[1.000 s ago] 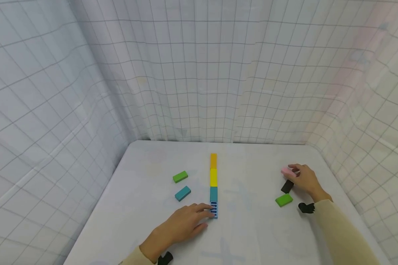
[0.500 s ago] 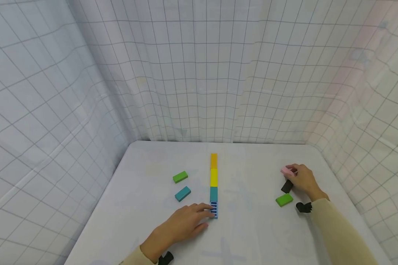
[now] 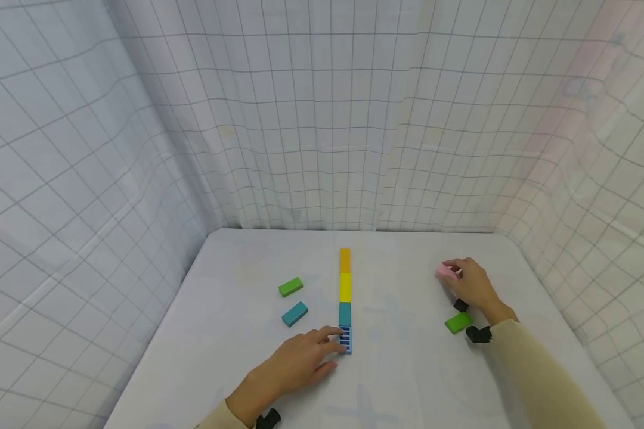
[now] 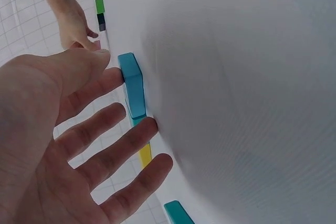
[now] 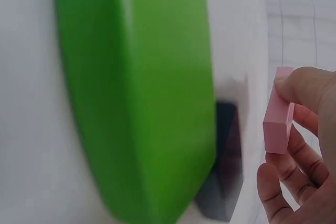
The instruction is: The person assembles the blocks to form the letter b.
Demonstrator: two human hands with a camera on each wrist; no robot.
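Observation:
In the head view my left hand lies at the near end of a row of blocks, its extended fingertips on a blue block with a striped top. The left wrist view shows those fingers loosely spread beside this blue block's side. Beyond it the row continues with a teal block, a yellow block and an orange block. At the right, my right hand pinches a pink block between thumb and fingers. A black block, partly hidden by that hand, lies close below it.
A green block lies beside the black one, near my right wrist. Left of the row are another green block and a loose teal block. Grid-patterned curtains enclose the white table at the back and both sides.
My right hand has moved left and slightly away from me with the pink block, leaving the black block behind. My left hand keeps its place.

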